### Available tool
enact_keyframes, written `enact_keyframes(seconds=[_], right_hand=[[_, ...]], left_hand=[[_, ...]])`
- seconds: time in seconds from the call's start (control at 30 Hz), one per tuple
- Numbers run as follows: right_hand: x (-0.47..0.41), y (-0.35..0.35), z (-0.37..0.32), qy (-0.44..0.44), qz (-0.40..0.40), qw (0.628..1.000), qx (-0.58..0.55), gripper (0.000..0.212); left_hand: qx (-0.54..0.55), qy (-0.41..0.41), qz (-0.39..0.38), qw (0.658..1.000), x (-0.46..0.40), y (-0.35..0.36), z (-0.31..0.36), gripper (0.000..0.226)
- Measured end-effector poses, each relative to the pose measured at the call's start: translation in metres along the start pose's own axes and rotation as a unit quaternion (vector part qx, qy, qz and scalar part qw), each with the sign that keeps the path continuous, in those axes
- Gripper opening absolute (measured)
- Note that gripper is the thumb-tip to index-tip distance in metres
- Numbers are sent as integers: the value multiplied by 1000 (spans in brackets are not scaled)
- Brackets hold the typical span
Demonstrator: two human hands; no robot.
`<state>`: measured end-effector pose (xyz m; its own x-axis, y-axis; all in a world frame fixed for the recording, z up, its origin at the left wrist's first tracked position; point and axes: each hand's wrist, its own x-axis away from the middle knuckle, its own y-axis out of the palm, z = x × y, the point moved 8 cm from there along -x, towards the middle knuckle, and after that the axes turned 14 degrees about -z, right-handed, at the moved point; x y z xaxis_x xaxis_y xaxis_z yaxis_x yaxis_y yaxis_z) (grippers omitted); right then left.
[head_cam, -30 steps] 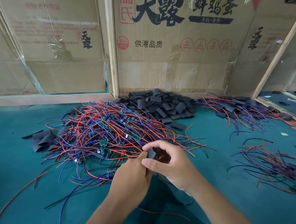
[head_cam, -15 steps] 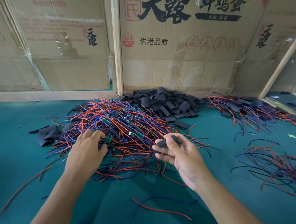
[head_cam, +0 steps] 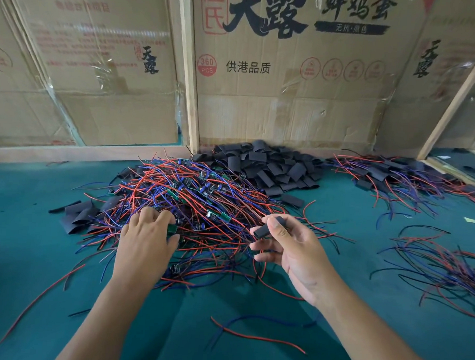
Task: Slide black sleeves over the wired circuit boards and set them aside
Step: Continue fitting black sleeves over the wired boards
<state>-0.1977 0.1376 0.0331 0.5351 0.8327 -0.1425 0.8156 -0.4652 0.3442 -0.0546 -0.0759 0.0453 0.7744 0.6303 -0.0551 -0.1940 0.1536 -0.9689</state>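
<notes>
The work surface is a teal felt-like mat point(head_cam: 20, 251) that fills the lower half of the view. It ends at a low wooden rail point(head_cam: 75, 152) along the back. Behind the rail stand flattened cardboard panels point(head_cam: 289, 105) printed with black and red Chinese characters, patched with clear tape and framed by wooden posts point(head_cam: 189, 67). At far right a slanted post borders a second teal surface.

A tangled heap of red and blue wired boards point(head_cam: 202, 205) lies at the mat's centre, with small green boards visible among the wires. Just behind it, against the cardboard, is a pile of loose black sleeves point(head_cam: 267, 167). A few more flattened sleeves lie at the heap's left edge. At back right lies a group of sleeved boards point(head_cam: 390, 174), and nearer on the right a spread of loose wires point(head_cam: 441, 267).

The left hand point(head_cam: 145, 241) rests on the heap's near edge, fingers curled around a green board point(head_cam: 172, 228). The right hand point(head_cam: 290, 248) is raised just right of the heap, pinching one black sleeve point(head_cam: 269, 227) between thumb and forefinger; the other fingers are loosely extended.
</notes>
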Motion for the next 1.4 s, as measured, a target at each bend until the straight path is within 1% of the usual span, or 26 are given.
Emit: enact_keyframes(seconds=[0.13, 0.23, 0.37, 0.5, 0.57, 0.63, 0.7, 0.77, 0.83, 1.0, 1.07, 1.13, 1.2, 1.3, 1.4], right_hand=[[0, -2, -1, 4, 3, 1000, 5, 35], [0, -4, -1, 5, 5, 1000, 8, 38], [-1, -3, -1, 4, 0, 1000, 11, 42], [-2, -3, 0, 7, 1, 1000, 11, 46], [-2, -5, -1, 8, 2, 1000, 13, 46], [-3, -5, -1, 8, 2, 1000, 12, 46], [-3, -6, -1, 8, 1, 1000, 11, 47], [-3, -6, 0, 10, 0, 1000, 13, 47], [-3, -6, 2, 13, -4, 1000, 13, 48], [-3, -6, 3, 14, -12, 1000, 9, 48], [-4, -6, 3, 16, -13, 1000, 10, 48], [-3, -6, 4, 18, -15, 1000, 11, 48], [-3, -5, 3, 18, -18, 1000, 17, 45], [-2, -2, 1, 10, -27, 999, 34, 44], [-2, 2, -1, 2, -39, 998, 51, 48]], left_hand=[[-13, 28, 24, 999, 1, -8, 2, 21], [-50, 30, 0, 998, 1, -5, 5, 19], [-79, 23, -15, 997, 2, -8, 8, 25], [-65, 25, 42, 997, 17, -43, 12, 16], [-45, 34, 55, 997, 24, -57, 15, 12], [-12, 18, 38, 999, 27, -62, 11, 7], [-5, -16, 6, 1000, 27, -59, 3, 7], [2, -29, -10, 1000, 28, -55, 1, 9], [30, -29, 8, 999, 32, -56, 4, 11], [92, 11, 97, 991, 41, -69, 19, 16], [131, 25, 132, 982, 43, -77, 21, 17], [186, 47, 173, 966, 48, -85, 23, 19], [255, 71, 196, 944, 52, -90, 25, 21], [350, 87, 224, 905, 54, -91, 20, 19], [410, 102, 262, 868, 57, -94, 14, 21]])
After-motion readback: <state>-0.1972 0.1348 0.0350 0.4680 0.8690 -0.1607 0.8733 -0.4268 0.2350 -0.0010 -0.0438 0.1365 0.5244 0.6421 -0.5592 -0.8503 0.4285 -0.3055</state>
